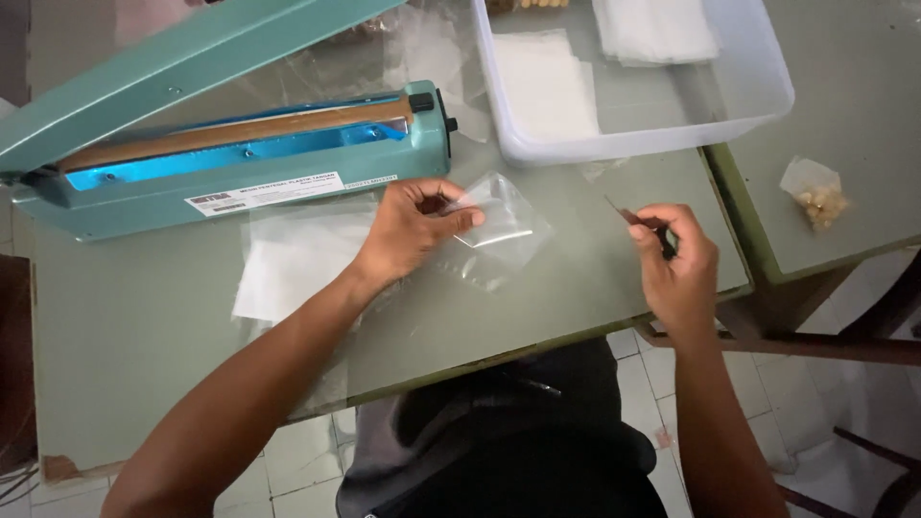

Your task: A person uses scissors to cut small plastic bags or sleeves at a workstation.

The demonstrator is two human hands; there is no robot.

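Pinching a clear plastic bag (499, 235) (left hand (408, 230)), right hand (676, 264) apart

A pale grey-green table (144, 336) fills most of the view, its top worn — one corner chipped to bare wood. Just beside it on the right stands a second table (863, 125) of the same colour with a dark frame. Below — pale floor tiles (307, 460), scuffed, under soft even light.

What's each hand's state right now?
Left hand: closed, pinching a small clear plastic bag.
Right hand: closed on a thin dark tool; kind unclear.
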